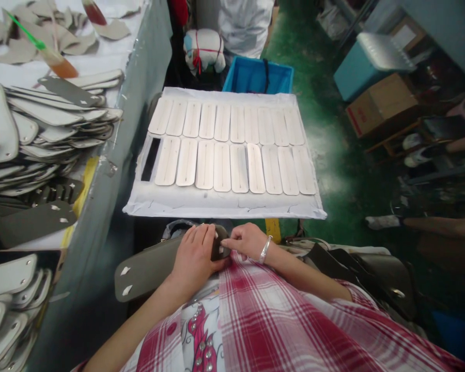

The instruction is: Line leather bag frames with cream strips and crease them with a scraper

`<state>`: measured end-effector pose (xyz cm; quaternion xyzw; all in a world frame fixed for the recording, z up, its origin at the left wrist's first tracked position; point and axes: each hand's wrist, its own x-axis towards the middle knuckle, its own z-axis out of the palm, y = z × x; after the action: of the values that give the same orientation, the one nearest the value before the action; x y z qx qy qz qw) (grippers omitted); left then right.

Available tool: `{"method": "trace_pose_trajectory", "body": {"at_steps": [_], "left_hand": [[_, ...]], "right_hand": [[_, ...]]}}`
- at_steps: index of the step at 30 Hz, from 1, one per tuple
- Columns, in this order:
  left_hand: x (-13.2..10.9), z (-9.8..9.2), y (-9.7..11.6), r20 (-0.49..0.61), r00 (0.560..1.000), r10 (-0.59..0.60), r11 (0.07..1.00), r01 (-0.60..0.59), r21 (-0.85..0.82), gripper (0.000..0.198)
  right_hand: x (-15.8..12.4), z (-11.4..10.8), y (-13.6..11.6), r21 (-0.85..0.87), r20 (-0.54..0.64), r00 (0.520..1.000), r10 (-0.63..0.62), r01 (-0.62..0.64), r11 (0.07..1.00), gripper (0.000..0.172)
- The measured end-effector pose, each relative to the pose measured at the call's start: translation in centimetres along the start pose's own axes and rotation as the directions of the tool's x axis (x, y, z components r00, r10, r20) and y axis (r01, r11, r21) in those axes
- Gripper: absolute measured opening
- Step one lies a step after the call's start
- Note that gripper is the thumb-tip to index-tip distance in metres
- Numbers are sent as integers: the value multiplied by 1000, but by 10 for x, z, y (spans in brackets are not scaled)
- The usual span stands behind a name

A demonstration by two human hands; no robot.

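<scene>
A long grey leather piece (147,268) with small white tabs lies across my lap. My left hand (196,256) is closed around its right end, fingers curled over the top and thumb beneath. My right hand (246,241), with a bangle on the wrist, pinches at a small white bit on that same end, fingertips pressed together. Just beyond my hands stands a white board (220,206) carrying two rows of several cream oblong pieces (222,165).
Stacks of grey and white cut pieces (42,129) cover the table on the left, with a green-tipped glue bottle (42,49). A blue crate (258,77) sits behind the board. Cardboard boxes (380,103) and dark pieces (364,268) lie to the right on the green floor.
</scene>
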<state>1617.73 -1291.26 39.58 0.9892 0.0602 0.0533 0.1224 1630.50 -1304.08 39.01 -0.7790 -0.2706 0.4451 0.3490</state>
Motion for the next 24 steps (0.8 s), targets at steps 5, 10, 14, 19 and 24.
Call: {"method": "trace_pose_trajectory", "body": {"at_steps": [5, 10, 14, 19, 24], "left_hand": [[-4, -3, -3, -27, 999, 45, 999, -45, -6, 73], [-12, -11, -4, -136, 968, 210, 976, -201, 77, 38], [-11, -10, 0, -129, 975, 183, 981, -173, 83, 38], [-20, -18, 1, -176, 975, 139, 990, -130, 61, 52], [-88, -45, -32, -506, 820, -267, 954, 299, -19, 36]], "right_hand": [[5, -1, 1, 14, 18, 1000, 9, -9, 1000, 31], [12, 2, 12, 48, 18, 1000, -18, 17, 999, 34], [20, 4, 16, -44, -31, 994, -102, 101, 994, 37], [11, -8, 4, -350, -42, 985, -165, 140, 926, 41], [-3, -13, -23, -592, -199, 860, -470, 277, 757, 42]]}}
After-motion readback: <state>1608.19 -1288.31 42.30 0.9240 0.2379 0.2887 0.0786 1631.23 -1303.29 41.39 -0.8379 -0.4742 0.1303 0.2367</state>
